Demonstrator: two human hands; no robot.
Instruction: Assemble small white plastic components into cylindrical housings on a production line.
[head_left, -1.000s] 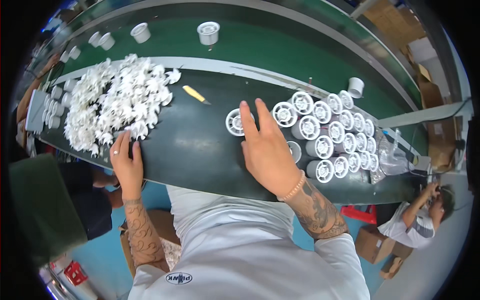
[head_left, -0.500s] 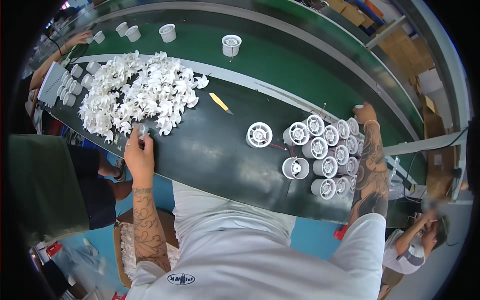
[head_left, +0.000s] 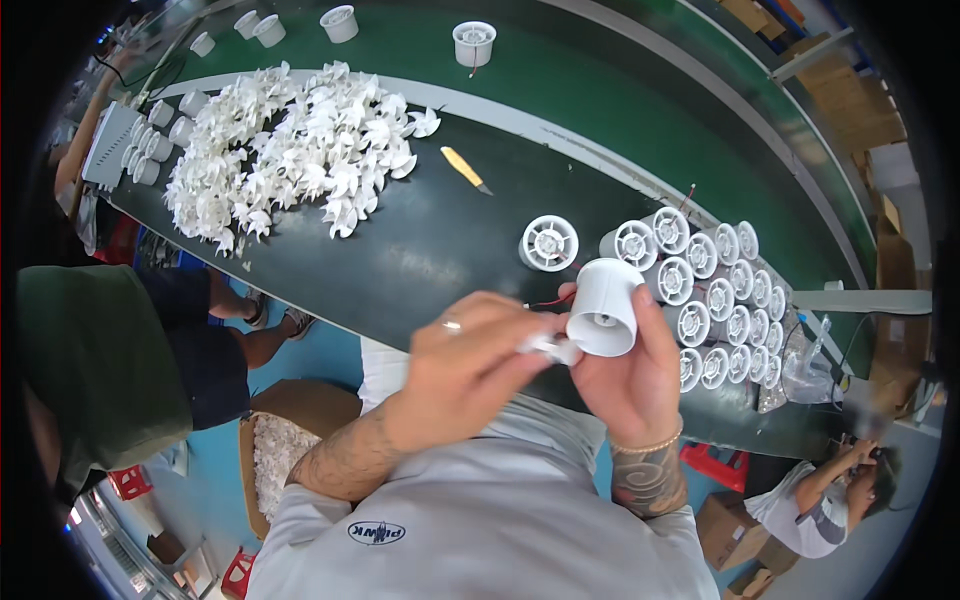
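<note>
In front of my body my right hand (head_left: 640, 385) grips a white cylindrical fan housing (head_left: 604, 285), its open end tilted toward me and a hub showing inside. A red wire hangs out on its left side. My left hand (head_left: 470, 350), slightly blurred, pinches a small white bladed fan wheel (head_left: 550, 347) close beside that open end; whether they touch I cannot tell. To the left on the dark bench lies a big heap of white fan wheels (head_left: 300, 150). A single fan housing (head_left: 549, 243) stands just beyond my right hand, and several more housings (head_left: 692, 325) stand in rows to its right.
A yellow-handled cutter knife (head_left: 466, 170) lies mid-bench. Along the back runs a green conveyor belt (head_left: 600, 110) carrying several white housings (head_left: 474, 45). A cardboard box (head_left: 290, 400) of white parts sits on the floor at lower left. One person stands left, another sits right.
My right hand has come from the far end of the housings to my front, now with a housing. My left hand has moved right from the heap, carrying a fan wheel.
</note>
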